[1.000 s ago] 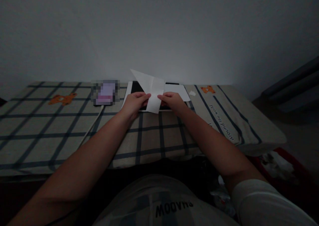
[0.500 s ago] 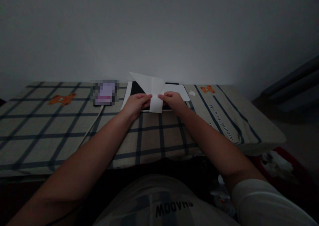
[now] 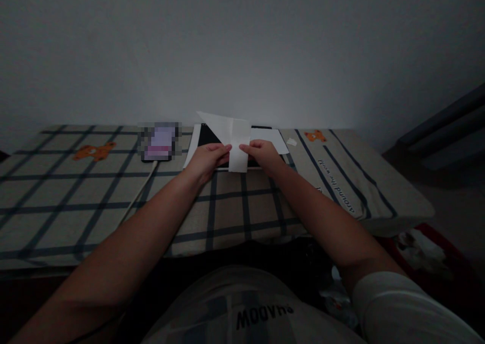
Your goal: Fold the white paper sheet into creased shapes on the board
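A folded sheet of white paper [image 3: 239, 132] is held up between my two hands, its long pointed flap reaching to the upper left and a narrow strip hanging down. My left hand [image 3: 210, 157] pinches its left edge between thumb and fingers. On the opposite edge, my right hand [image 3: 261, 153] grips the paper the same way. Beneath lies a flat black panel with a white border [image 3: 192, 142], partly covered by the paper and hands. Another white sheet [image 3: 271, 140] rests on the panel's right side, partly behind my right hand.
A phone with a blurred screen [image 3: 159, 142] lies on the left, a pale cable [image 3: 138, 195] running from it. The checked cloth [image 3: 227, 217] covers the table, which meets a grey wall [image 3: 242, 46]. A small paper scrap [image 3: 291, 141] sits right of the white sheet.
Almost nothing differs. The folded paper has shifted very slightly, its pointed flap a touch lower, and both hands keep their hold.
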Tool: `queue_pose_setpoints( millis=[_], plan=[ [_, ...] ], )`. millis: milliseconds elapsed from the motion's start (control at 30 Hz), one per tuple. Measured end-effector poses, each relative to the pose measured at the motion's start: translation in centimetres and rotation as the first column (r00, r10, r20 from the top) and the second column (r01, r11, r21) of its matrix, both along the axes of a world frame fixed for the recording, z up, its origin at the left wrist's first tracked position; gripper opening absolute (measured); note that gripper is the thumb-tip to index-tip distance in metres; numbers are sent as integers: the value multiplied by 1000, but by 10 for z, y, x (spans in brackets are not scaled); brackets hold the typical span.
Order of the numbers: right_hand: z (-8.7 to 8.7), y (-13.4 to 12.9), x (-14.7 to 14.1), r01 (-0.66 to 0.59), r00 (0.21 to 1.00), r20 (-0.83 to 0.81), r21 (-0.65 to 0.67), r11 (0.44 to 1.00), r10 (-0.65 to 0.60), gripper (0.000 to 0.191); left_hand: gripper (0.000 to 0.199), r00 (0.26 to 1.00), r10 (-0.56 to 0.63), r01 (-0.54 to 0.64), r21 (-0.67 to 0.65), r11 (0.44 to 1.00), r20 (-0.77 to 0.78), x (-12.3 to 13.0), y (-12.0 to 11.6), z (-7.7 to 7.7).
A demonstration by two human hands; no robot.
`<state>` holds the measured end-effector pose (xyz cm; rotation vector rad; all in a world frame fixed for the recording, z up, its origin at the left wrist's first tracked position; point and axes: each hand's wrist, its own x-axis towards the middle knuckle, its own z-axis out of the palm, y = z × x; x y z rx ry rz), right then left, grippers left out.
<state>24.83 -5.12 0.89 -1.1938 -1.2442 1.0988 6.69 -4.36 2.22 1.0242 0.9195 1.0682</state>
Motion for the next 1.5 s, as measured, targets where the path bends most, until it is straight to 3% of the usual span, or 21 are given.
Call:
queue_pose_setpoints(
  millis=[367, 567, 800, 1233, 1500],
  plan=[
    [-2, 1, -1, 19, 1000, 17, 21, 1000, -19, 27, 18, 999, -1, 1, 7, 1000, -39, 0, 3, -2],
    [-1, 0, -3, 59, 995, 73, 34, 998, -62, 33, 20, 993, 76, -70, 67, 995, -91, 1, 2, -3],
    [1, 4, -1, -132, 968, -221, -29, 991, 122, 38, 25, 991, 106, -103, 44, 994, -86, -3, 6, 2],
    [-1, 6, 5, -225, 917, -349, -48, 973, 195, 34, 22, 995, 60, -61, -5, 998, -78, -5, 5, 9],
    [-2, 9, 7, -93, 947, -309, 0, 996, 88, 32, 24, 992, 37, -42, -38, 998, -122, -5, 2, 13]
  ],
)
